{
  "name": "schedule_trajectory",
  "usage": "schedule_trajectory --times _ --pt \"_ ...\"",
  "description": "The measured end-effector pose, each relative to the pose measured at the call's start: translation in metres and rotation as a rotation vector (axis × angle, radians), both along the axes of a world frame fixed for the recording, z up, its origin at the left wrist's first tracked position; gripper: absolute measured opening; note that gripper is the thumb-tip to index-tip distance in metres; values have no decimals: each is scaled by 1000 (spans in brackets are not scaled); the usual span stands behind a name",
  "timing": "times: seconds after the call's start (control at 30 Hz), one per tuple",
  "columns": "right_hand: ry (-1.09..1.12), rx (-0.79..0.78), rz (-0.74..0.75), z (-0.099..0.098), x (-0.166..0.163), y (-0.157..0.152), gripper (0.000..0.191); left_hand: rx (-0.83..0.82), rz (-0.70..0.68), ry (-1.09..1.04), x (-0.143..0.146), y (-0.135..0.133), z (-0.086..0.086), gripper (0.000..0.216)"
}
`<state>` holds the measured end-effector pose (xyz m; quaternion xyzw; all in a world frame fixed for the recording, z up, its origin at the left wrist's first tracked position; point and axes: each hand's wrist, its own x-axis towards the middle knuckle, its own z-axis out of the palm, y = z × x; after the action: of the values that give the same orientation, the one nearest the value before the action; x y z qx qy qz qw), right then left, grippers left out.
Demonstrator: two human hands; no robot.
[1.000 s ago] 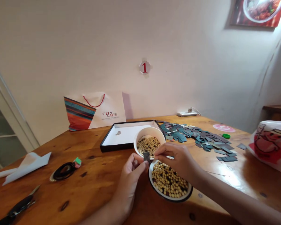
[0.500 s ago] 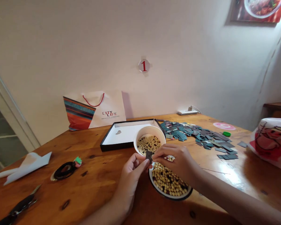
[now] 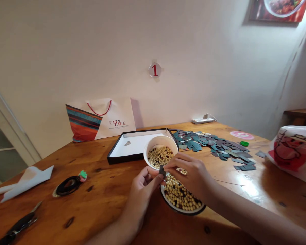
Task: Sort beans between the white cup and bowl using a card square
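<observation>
My left hand and my right hand meet over the near bowls and together pinch a small dark square piece between their fingertips. Below them a shallow dark-rimmed bowl holds pale beans mixed with dark ones. Just behind stands a white paper cup, also filled with beans. Both hands have their fingers closed round the piece.
A black-edged white tray lies behind the cup. A heap of dark teal squares spreads to the right, with a green cap and a printed plastic bag. On the left lie scissors, a black ring, folded paper and a paper bag.
The view has shifted slightly left and down. My fingers have closed tighter on the dark piece, which now shows less between them.
</observation>
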<state>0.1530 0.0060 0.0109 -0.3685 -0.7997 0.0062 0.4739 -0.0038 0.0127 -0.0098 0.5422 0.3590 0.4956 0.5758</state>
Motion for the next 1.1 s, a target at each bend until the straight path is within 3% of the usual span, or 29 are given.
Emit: schedule_trajectory --times 0.43,0.8,1.1 --pt "-99 -4 5 -1 0 0 11 24 -2 26 0 2 -5 17" --pt "-178 78 -62 -3 -2 -1 15 15 22 37 0 2 -5 17" --pt "-297 169 2 -2 -1 -2 18 58 -3 39 -1 -2 -4 16"
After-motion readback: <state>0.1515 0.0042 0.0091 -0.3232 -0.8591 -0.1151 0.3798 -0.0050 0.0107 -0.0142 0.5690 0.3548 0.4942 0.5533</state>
